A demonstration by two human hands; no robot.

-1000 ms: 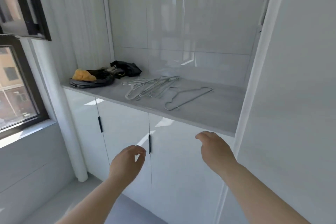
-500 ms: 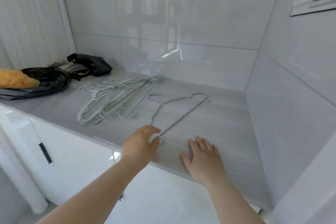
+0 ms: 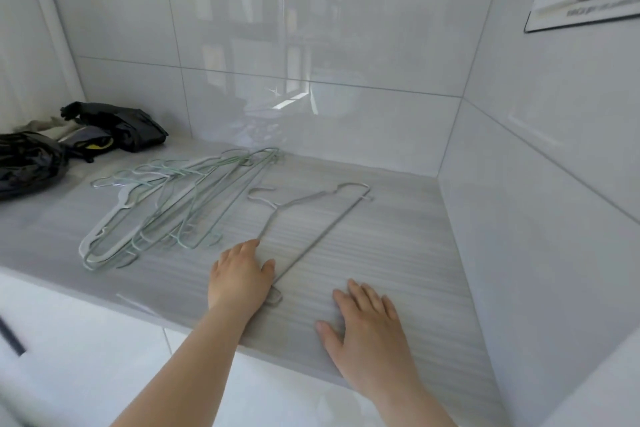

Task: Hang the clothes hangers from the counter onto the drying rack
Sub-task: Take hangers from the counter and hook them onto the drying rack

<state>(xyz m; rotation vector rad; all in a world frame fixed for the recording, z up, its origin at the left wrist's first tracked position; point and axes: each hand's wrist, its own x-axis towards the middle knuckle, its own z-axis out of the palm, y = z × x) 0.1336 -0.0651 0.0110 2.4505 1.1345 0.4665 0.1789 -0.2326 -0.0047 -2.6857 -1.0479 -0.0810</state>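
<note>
Hanger (image 3: pixel 322 239) corner beneath left hand (image 3: pixel 240 276)

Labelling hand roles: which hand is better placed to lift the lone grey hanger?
Left: the left hand rests on the near end of the grey hanger; the right hand lies flat on the counter.

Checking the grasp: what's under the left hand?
The near corner of the grey hanger lies under the left hand; its tip peeks out. Whether the fingers grip it is covered.

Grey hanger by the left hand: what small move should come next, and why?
Probably curl the fingers of the left hand round the grey hanger at its near corner and lift: the hand lies on that corner, and the hanger lies flat on the counter.
</note>
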